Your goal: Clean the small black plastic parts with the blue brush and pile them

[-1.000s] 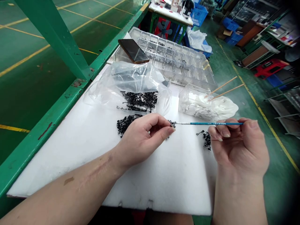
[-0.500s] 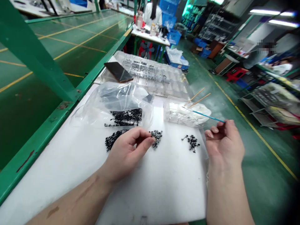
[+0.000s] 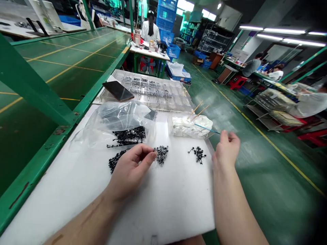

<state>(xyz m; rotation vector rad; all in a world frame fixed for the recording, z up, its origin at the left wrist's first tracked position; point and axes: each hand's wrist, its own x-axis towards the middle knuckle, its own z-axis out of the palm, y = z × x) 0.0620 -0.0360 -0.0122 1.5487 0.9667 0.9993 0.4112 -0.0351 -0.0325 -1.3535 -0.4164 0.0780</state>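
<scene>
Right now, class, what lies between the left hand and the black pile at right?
In the head view, a heap of ring-like parts beside the left hand, then white tabletop to the black pile.

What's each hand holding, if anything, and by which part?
Right hand: thin blue stick, by the end farther from the white material. Left hand: pinched, but can't tell whether anything's held.

blue brush (image 3: 212,130) | tip moved from left fingers (image 3: 151,156) | to white-filled box (image 3: 176,132)
</scene>
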